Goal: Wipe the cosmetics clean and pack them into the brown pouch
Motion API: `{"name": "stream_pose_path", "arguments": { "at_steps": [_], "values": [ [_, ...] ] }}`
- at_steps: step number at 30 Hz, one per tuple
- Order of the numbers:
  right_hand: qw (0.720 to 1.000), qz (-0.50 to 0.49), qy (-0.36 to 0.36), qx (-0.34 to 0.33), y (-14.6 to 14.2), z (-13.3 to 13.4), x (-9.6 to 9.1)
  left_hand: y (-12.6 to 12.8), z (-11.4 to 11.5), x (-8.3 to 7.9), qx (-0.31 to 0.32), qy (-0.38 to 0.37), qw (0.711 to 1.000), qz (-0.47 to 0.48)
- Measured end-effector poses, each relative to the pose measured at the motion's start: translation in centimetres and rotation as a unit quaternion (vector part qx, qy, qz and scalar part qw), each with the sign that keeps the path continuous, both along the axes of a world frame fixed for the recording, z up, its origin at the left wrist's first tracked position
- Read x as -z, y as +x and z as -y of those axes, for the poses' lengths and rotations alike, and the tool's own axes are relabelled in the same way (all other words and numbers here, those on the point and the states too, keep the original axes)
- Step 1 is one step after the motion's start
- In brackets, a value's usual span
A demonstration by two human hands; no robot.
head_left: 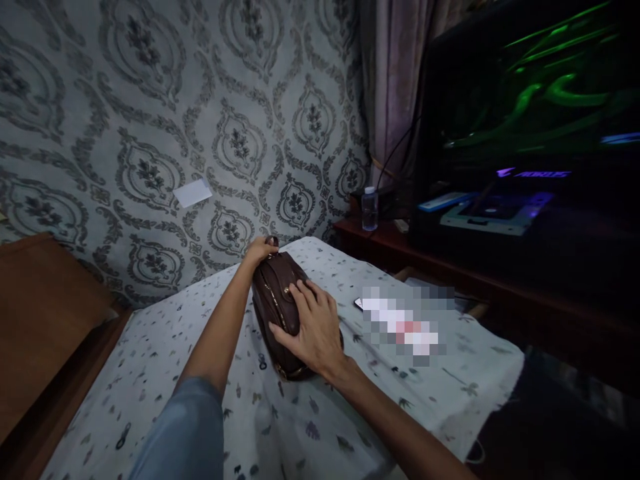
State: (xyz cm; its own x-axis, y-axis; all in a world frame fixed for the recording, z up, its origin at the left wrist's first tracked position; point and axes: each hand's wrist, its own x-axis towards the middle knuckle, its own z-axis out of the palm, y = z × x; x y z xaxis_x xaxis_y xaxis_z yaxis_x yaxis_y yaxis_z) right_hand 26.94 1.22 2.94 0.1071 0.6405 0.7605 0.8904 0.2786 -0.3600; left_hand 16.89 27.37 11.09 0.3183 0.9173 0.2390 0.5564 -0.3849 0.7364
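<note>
A dark brown leather handbag (274,319) with gold-coloured zips lies on the cloth-covered surface in front of me. At its far end, my left hand (261,251) is closed around the part by a small strap loop (272,241); its fingertips are partly hidden. My right hand (315,327) rests on the bag's top and right side, fingers spread and thumb stretched apart. Beneath the bag is a white cloth with small leaf prints (200,347).
To the right lies a phone (358,304) beside a blurred-out patch. A clear bottle (369,210) stands on a dark red-brown desk (350,233) near a computer case with an AORUS logo (533,174). A brown board (45,320) is at left; a white paper (193,193) is on the wall.
</note>
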Motion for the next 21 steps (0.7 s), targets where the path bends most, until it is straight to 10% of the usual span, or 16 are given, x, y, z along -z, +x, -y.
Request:
{"name": "stream_pose_path", "arguments": {
  "at_steps": [21],
  "values": [
    [1.000,0.018,-0.022,0.013,-0.2,0.2,-0.4,-0.1,4.0,-0.7,0.057,0.090,0.993,0.045]
  ]
}}
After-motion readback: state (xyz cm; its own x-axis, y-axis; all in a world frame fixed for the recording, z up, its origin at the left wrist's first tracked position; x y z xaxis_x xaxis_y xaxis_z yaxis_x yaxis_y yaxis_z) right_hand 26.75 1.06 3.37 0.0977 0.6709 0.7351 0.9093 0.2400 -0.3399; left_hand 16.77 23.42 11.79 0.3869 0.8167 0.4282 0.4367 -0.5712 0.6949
